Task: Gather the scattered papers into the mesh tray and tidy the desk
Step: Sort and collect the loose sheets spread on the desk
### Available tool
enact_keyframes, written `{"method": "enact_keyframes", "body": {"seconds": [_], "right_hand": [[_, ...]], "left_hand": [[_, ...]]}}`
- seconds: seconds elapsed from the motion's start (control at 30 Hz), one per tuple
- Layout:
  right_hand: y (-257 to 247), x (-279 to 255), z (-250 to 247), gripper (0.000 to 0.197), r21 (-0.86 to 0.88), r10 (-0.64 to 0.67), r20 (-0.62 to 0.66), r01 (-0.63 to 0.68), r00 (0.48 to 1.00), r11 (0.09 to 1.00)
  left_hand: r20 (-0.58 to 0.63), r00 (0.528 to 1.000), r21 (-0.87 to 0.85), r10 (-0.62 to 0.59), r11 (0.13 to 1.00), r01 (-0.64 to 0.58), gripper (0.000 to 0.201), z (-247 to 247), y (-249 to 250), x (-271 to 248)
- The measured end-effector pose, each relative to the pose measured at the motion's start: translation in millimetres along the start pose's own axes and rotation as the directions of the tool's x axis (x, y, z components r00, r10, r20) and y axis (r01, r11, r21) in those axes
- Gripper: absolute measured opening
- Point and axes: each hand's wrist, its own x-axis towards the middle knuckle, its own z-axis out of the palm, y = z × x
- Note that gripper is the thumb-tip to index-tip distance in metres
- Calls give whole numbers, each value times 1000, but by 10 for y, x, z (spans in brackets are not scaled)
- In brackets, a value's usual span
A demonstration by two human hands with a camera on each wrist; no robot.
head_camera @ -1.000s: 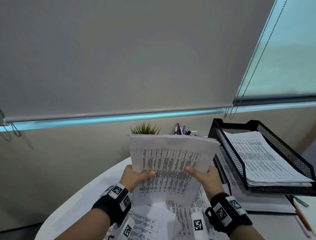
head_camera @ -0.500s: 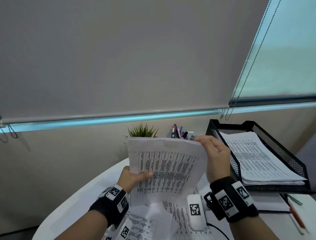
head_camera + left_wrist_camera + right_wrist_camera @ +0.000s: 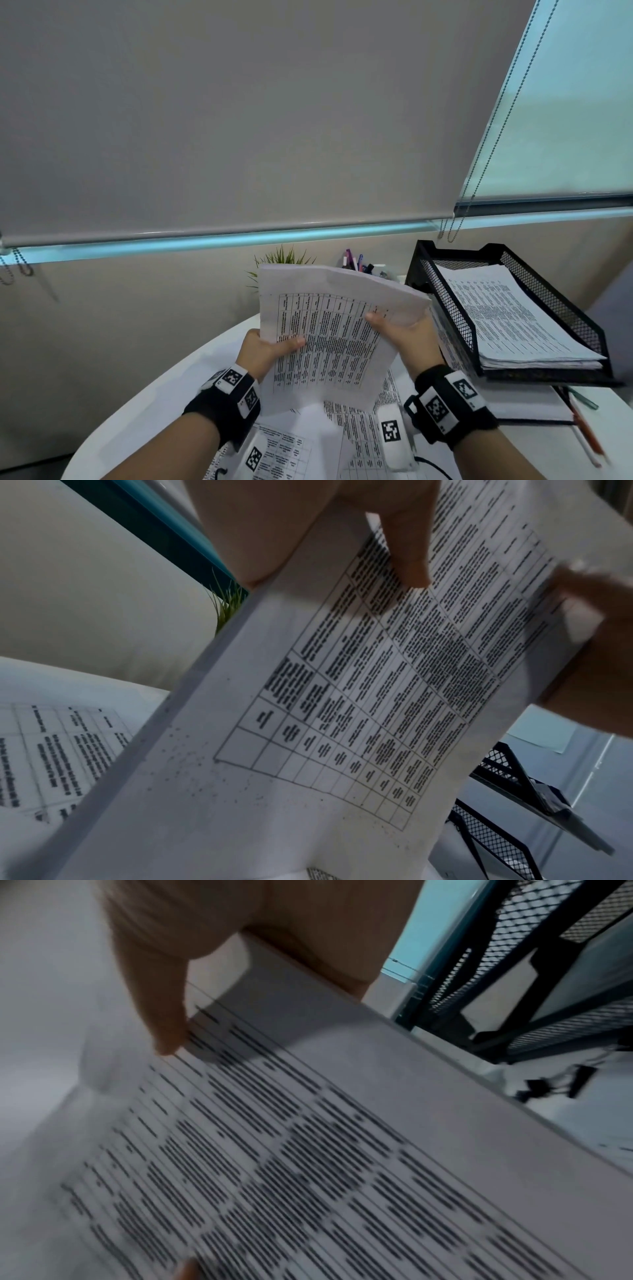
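I hold a stack of printed papers (image 3: pixel 329 329) upright above the white desk, tilted to the right. My left hand (image 3: pixel 270 346) grips its left edge, thumb on the printed face (image 3: pixel 407 561). My right hand (image 3: pixel 400 332) grips its right edge, thumb on the front (image 3: pixel 164 1031). The same stack fills the wrist views (image 3: pixel 342 696) (image 3: pixel 308 1150). The black mesh tray (image 3: pixel 445 301) stands to the right, a pile of printed sheets (image 3: pixel 513 318) lying in its top tier. More loose papers (image 3: pixel 342 435) lie on the desk below my hands.
A small green plant (image 3: pixel 284 257) and a cup of pens (image 3: pixel 356 263) stand behind the held stack. A notebook (image 3: pixel 527 407) lies under the tray, with pencils (image 3: pixel 585 431) at the right. The curved desk edge (image 3: pixel 144 394) runs at the left. Black binder clips (image 3: pixel 555 1085) lie near the tray.
My right hand has come down from the stack's top right corner to grip its right edge. The stack has tilted to the right, toward the tray. The left hand keeps its hold.
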Motion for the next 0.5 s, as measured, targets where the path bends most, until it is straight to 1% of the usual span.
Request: {"method": "enact_keyframes", "body": {"seconds": [0.1, 0.13, 0.2, 0.23, 0.3, 0.4, 0.5], "right_hand": [[9, -44, 17, 29, 20, 49, -50, -48, 998, 999], [4, -47, 10, 29, 42, 48, -52, -45, 998, 998], [58, -62, 4, 29, 49, 53, -17, -52, 998, 997], [120, -78, 13, 29, 21, 79, 15, -79, 997, 997], [293, -150, 35, 28, -44, 175, 62, -172, 983, 984], [599, -234, 41, 21, -113, 323, 29, -318, 946, 941], [741, -231, 34, 18, -97, 366, -45, -368, 930, 925]], "left_hand": [[-6, 999, 14, 45, 999, -45, 19, 23, 28, -8], [-7, 999, 10, 49, 999, -49, 18, 23, 17, -9], [-14, 999, 29, 39, 999, -39, 19, 16, -47, -31], [-22, 999, 49, 25, 999, -24, 21, 14, -88, -47], [-36, 999, 98, -13, 995, 17, 26, -10, -223, -55], [-37, 998, 158, -41, 986, 47, 20, -26, -330, -75], [-49, 998, 226, -42, 973, 52, 15, -30, -330, -48]]}}
